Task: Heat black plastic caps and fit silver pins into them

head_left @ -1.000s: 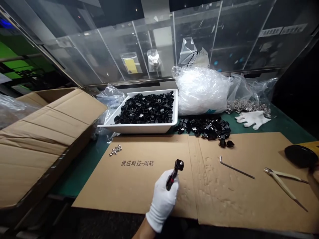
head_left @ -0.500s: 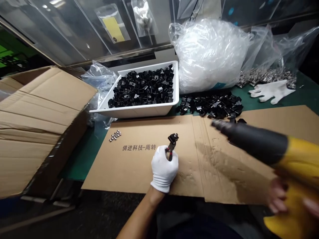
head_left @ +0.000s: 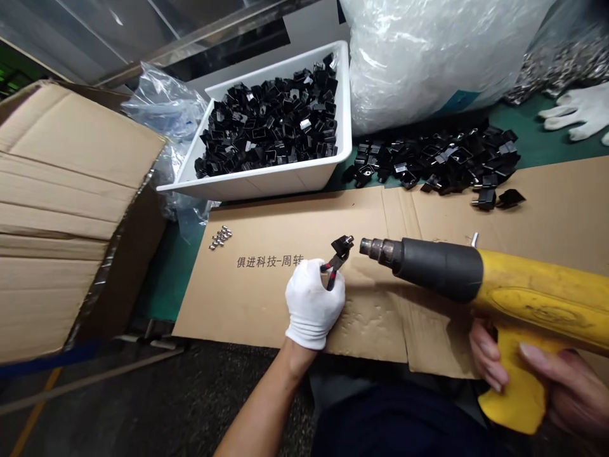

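Observation:
My left hand [head_left: 314, 303], in a white glove, is closed round a pair of pliers [head_left: 335, 266] with dark and red handles. In the pliers' jaws sits a small black plastic part [head_left: 340, 245] with a bright metal tip. Bare of any glove, my right hand [head_left: 537, 374] grips the handle of a yellow heat gun [head_left: 537, 298] with a black barrel. The gun's metal nozzle points left and ends just right of the black part, with a small gap between them.
A white tray [head_left: 266, 181] heaped with black parts stands behind the cardboard sheet [head_left: 285, 311]. More black parts [head_left: 442, 155] lie right of it. Small metal pins [head_left: 221, 237] rest at left. A big plastic bag [head_left: 428, 70], a white glove [head_left: 580, 111] and a cardboard box [head_left: 61, 222] surround these.
The heat gun has swung left and its nozzle now sits close to the black part. My left hand still holds the pliers. The view has tilted down.

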### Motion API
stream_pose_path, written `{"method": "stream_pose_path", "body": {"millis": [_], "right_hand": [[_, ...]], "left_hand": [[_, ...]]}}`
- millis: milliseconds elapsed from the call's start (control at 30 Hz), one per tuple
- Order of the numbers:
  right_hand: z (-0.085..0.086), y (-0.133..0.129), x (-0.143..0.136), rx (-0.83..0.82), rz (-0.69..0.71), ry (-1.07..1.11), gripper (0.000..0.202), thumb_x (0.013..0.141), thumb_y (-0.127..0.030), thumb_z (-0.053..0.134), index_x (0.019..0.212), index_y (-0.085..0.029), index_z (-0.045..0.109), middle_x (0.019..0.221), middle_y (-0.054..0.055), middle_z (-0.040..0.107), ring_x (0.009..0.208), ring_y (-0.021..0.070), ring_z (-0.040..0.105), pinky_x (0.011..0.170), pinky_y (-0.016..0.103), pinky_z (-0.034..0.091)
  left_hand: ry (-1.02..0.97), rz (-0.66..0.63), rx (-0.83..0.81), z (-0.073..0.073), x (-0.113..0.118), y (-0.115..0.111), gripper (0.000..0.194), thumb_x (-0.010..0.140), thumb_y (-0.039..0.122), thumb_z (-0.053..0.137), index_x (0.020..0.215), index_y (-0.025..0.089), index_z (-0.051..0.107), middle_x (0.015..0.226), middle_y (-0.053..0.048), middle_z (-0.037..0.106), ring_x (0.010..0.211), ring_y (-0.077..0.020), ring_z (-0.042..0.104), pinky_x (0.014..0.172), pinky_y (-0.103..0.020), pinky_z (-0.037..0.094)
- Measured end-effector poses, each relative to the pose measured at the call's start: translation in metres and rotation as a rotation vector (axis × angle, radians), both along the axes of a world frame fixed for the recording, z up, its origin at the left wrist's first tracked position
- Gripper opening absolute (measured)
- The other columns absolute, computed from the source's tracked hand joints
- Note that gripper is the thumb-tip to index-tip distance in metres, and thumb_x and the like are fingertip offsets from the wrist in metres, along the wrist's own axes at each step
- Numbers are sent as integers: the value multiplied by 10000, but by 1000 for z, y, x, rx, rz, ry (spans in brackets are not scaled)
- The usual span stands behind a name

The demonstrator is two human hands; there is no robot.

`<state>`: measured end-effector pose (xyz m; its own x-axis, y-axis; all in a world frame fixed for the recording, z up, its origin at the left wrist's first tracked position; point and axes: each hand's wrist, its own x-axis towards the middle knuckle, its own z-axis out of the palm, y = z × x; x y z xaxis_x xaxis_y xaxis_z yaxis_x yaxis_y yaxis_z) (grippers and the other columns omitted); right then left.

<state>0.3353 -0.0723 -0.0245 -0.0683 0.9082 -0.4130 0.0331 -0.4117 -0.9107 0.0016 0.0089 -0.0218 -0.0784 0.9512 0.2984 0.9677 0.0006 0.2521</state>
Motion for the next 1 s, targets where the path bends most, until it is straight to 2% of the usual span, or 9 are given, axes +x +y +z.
{"method": "stream_pose_path", "body": {"millis": [100, 133, 300, 400, 467, 567, 700, 800, 1000], "right_hand": [[-2, -3, 2, -297, 11, 367, 424, 795, -669, 668, 818, -257, 768, 642, 179, 586, 556, 298, 554, 529, 516, 459], [-2, -3, 2, -329, -4, 399, 406, 782, -657, 691, 825, -262, 773, 660, 178, 590, 570, 299, 550, 541, 516, 451], [5, 2, -3, -363, -32, 389, 397, 731, -657, 751, 820, -273, 786, 705, 179, 618, 556, 286, 539, 530, 499, 439], [11, 7, -6, -371, -42, 363, 442, 697, -697, 767, 762, -259, 769, 647, 157, 588, 527, 269, 525, 509, 477, 433], [13, 9, -6, -346, -4, 377, 445, 721, -698, 750, 761, -255, 757, 619, 131, 570, 522, 256, 520, 502, 448, 434], [12, 6, -5, -280, 40, 456, 383, 836, -623, 683, 877, -247, 742, 663, 94, 577, 562, 235, 520, 528, 396, 457], [11, 0, -3, -244, 10, 553, 301, 949, -497, 592, 1023, -228, 707, 794, 72, 586, 640, 213, 521, 584, 353, 491], [13, -2, -4, -224, -12, 583, 276, 949, -465, 604, 1063, -231, 693, 839, 70, 590, 642, 208, 525, 574, 344, 500], [22, 1, -11, -288, -110, 545, 289, 903, -456, 671, 1096, -242, 690, 842, 57, 586, 629, 198, 514, 564, 328, 503]], "left_hand": [[12, -6, -12, 1, 1, 1, 63, 875, 261, 613, 900, 216, 576, 831, -48, 603, 780, -218, 604, 734, -325, 454], [16, -7, -13, 2, 1, 1, 58, 872, 257, 612, 889, 217, 573, 823, -47, 597, 775, -218, 598, 729, -326, 450], [26, -14, -13, 2, 0, 0, 58, 861, 250, 619, 870, 221, 571, 804, -41, 586, 764, -218, 585, 717, -326, 436], [29, -16, -8, 2, 1, 0, 67, 857, 252, 625, 861, 222, 565, 791, -38, 577, 751, -214, 575, 708, -325, 423], [26, -21, -5, 2, 1, 0, 71, 858, 247, 621, 855, 223, 554, 787, -35, 571, 746, -211, 569, 704, -325, 418], [19, -22, 0, 2, 2, 1, 84, 854, 240, 616, 840, 231, 534, 781, -28, 558, 742, -210, 563, 698, -327, 418], [13, -16, 10, 1, 2, 1, 94, 851, 245, 615, 831, 238, 523, 773, -25, 552, 738, -215, 565, 691, -334, 419], [9, -11, 4, 1, 3, 1, 89, 852, 250, 615, 835, 240, 528, 782, -29, 565, 746, -219, 576, 694, -333, 422], [13, 4, -8, 3, 4, 2, 101, 846, 249, 618, 809, 241, 525, 770, -30, 569, 737, -216, 579, 685, -331, 415]]}}
